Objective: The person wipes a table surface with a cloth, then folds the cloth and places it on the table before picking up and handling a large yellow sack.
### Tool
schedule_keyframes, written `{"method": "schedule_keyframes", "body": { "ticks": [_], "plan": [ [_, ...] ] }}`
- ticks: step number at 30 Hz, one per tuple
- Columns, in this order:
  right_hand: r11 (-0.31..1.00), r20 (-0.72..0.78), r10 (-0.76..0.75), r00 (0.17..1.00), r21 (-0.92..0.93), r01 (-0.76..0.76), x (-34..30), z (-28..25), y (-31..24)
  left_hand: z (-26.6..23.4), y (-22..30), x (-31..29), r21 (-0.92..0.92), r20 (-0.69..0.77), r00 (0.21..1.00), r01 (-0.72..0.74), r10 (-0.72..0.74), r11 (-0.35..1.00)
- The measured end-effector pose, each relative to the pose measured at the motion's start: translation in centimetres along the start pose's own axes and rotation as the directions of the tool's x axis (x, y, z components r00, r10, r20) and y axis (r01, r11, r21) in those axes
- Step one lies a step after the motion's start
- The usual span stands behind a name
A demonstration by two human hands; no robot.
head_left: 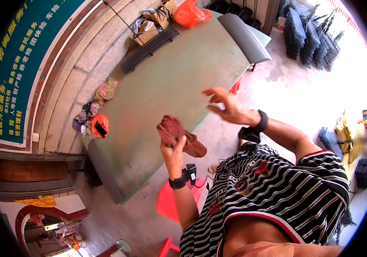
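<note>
Where the near edge of the green counter (162, 81) passes behind it, a reddish-brown cloth (172, 128) marks the clock's centre, with the left hand's (173, 155) grip closed around it, thumb uppermost. At 2 o'clock, the right hand (231, 108) hangs apart from the cloth, its grip unclosed, fingers spread. Open counter surface extends from 9 to 1 o'clock; an upper grey panel (244, 38) bounds it at 1, a lower grey panel (105, 173) at 8. Obstacles line the far edge: an orange bag (99, 118) under a dark rectangular object (101, 129) at 9, crumpled fabric (106, 90) at 10, a black bar (149, 51) at 11, a red bag (188, 15) at 12. A red seat (170, 204) stands at 6.
</note>
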State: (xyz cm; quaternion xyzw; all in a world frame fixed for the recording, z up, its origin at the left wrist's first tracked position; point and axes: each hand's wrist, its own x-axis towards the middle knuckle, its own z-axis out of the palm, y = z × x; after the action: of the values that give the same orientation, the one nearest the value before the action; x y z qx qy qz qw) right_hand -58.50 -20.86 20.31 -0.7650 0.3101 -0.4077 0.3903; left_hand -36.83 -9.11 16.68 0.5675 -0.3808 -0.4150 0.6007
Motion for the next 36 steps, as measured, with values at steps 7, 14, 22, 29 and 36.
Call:
{"method": "schedule_keyframes", "body": {
  "ticks": [7,14,22,29,36],
  "plan": [
    [0.968,-0.239,0.206,0.949,-0.09,-0.232,-4.1,-16.4,5.7,7.9,0.0,6.8,-0.233,0.123,0.979,0.187,-0.162,0.954],
    [0.908,-0.391,0.369,0.844,-0.042,-0.416,-8.6,-22.3,10.1,14.5,-5.4,18.4,-0.345,0.153,0.901,0.433,-0.405,0.833],
    [0.799,-0.499,0.405,0.766,-0.213,-0.562,-10.3,-24.3,13.0,26.1,-16.8,28.5,-0.1,0.079,0.782,0.623,-0.618,0.776],
    [0.663,-0.577,0.538,0.614,-0.159,-0.731,-8.7,-25.4,15.4,31.9,-25.1,33.6,-0.163,0.103,0.657,0.752,-0.747,0.639],
    [0.589,-0.547,0.588,0.596,-0.215,-0.779,-3.2,-23.4,17.2,36.8,-31.0,38.6,-0.191,0.131,0.635,0.769,-0.761,0.609]
  ]
}}
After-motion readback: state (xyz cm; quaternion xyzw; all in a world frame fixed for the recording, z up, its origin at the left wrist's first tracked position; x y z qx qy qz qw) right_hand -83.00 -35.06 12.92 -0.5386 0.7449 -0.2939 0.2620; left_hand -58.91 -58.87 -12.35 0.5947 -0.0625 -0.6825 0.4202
